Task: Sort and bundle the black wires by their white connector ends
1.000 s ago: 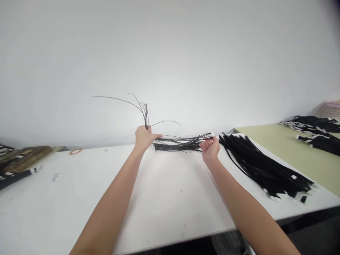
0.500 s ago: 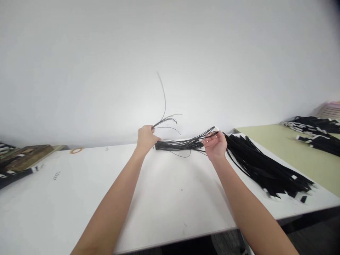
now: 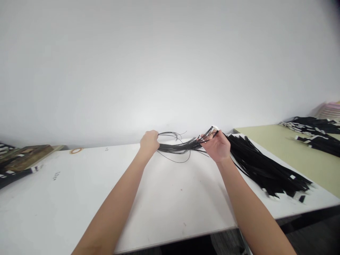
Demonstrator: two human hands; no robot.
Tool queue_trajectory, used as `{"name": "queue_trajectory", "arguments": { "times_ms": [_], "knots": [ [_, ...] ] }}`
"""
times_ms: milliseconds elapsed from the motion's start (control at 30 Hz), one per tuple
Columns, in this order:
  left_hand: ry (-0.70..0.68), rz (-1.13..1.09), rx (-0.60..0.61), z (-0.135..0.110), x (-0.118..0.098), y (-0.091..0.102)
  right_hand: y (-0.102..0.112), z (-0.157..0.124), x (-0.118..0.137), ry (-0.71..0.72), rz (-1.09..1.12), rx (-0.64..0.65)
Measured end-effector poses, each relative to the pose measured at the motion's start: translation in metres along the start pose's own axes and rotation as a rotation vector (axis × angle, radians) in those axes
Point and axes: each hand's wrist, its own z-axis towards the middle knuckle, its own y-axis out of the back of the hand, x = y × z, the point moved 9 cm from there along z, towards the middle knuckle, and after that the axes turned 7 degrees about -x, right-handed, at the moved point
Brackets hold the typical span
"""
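Observation:
A bundle of thin black cables (image 3: 180, 146) stretches between my two hands just above the far side of the white table (image 3: 164, 198). My left hand (image 3: 149, 142) is closed around the bundle's left end, where a few loose strands curl out to the right. My right hand (image 3: 218, 145) pinches the right end, whose small white tips fan out above the fingers. One strand sags in a loop under the bundle.
A big heap of black straps with white ends (image 3: 262, 164) lies right of my right hand. A beige table (image 3: 292, 148) beyond it holds more black straps (image 3: 316, 132). At the far left are a brown board (image 3: 23, 156) and a tape ring (image 3: 75, 151).
The strands that stood up from my left hand have dropped down and now lie with the bundle. Both hands have shifted slightly right and the bundle is gathered tighter.

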Motion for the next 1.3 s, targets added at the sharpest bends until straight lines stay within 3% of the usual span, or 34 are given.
{"name": "queue_trajectory", "arguments": {
  "times_ms": [100,267,767,900,1067,1300],
  "knots": [
    [0.01,0.185,0.062,-0.003,0.003,-0.009,-0.001,-0.003,0.0,-0.006,-0.063,0.0],
    [0.001,0.341,0.146,-0.006,0.006,-0.016,-0.012,-0.005,-0.003,0.002,-0.079,0.162],
    [0.069,0.446,0.266,-0.011,0.02,-0.028,-0.015,-0.014,-0.024,-0.207,-0.092,0.356],
    [0.057,0.392,0.366,-0.012,0.02,-0.03,-0.014,-0.012,-0.027,-0.231,-0.121,0.349],
    [-0.008,0.218,0.575,-0.019,0.013,-0.04,-0.015,-0.01,-0.041,-0.256,-0.185,0.33],
    [-0.14,-0.133,0.92,-0.05,-0.021,-0.061,-0.013,-0.01,-0.063,-0.307,-0.234,0.289]
  ]
}}
